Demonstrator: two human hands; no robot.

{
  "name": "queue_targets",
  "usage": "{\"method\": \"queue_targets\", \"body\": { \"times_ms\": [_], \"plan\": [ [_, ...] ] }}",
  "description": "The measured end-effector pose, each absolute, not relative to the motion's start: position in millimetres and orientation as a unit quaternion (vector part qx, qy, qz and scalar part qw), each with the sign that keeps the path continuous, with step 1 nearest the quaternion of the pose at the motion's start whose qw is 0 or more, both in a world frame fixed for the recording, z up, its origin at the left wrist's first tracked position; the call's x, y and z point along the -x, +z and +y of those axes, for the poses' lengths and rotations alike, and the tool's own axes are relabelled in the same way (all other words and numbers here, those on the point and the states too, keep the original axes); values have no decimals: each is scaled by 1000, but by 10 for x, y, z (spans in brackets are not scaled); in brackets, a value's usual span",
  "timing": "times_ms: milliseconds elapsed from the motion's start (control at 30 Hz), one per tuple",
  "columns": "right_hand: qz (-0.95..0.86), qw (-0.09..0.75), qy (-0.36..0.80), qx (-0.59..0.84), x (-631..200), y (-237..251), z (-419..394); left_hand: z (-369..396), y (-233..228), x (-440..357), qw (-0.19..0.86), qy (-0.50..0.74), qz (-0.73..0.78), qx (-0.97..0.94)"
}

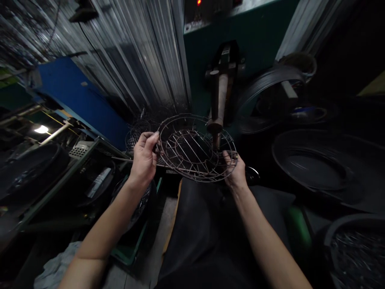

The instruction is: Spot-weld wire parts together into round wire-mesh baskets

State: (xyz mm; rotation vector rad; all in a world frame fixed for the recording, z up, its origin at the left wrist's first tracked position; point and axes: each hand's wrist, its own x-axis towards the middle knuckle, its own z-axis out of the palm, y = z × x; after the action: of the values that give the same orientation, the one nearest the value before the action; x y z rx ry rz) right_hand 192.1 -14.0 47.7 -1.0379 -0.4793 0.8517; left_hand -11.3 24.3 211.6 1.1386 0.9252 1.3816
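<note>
Slippage is the first worry in the head view: the left hand (144, 155) is pinching the rim of the round wire grille (196, 147) between thumb and curled fingers at its left edge, while the right hand (235, 170) is closing on the near right edge from below, so the frame is hanging between two small holds. The grille is sitting tilted in front of the person, with its far right part lying under the tip of the upright electrode (217, 105) of the green welding machine (258, 36). If either hold is loosening, the frame is likely to swing and leave the wires off the tip; the right fingers are also staying close to that tip, which looks like a pinch or burn risk.

Around the work, more wire baskets (136, 134) are piling up just behind the left hand and crowding that side. A coil of dark wire (264, 94) is leaning to the right of the machine, and dark tubs (319, 166) are standing beyond the right hand. A green crate (132, 247) is sitting below the left forearm, near a pale rag (57, 267).
</note>
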Motion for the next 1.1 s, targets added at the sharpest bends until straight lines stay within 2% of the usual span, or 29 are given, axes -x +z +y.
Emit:
{"method": "queue_targets", "body": {
  "times_ms": [167,300,533,667,900,1100],
  "plan": [
    [-277,730,322,535,-2037,609,-169,-25,1900,252,541,589,410,-439],
    [-301,718,314,544,-2103,633,-156,-61,1917,197,515,593,402,-470],
    [-227,775,314,499,-1921,477,-99,341,2220,-48,461,581,360,-566],
    [-180,801,313,478,-1783,387,-45,328,2291,-85,426,568,340,-617],
    [-113,820,346,442,-1674,350,-3,231,2431,-249,397,561,333,-646],
    [-73,808,432,393,-1520,345,11,332,2641,-464,347,535,297,-711]
  ]
}}
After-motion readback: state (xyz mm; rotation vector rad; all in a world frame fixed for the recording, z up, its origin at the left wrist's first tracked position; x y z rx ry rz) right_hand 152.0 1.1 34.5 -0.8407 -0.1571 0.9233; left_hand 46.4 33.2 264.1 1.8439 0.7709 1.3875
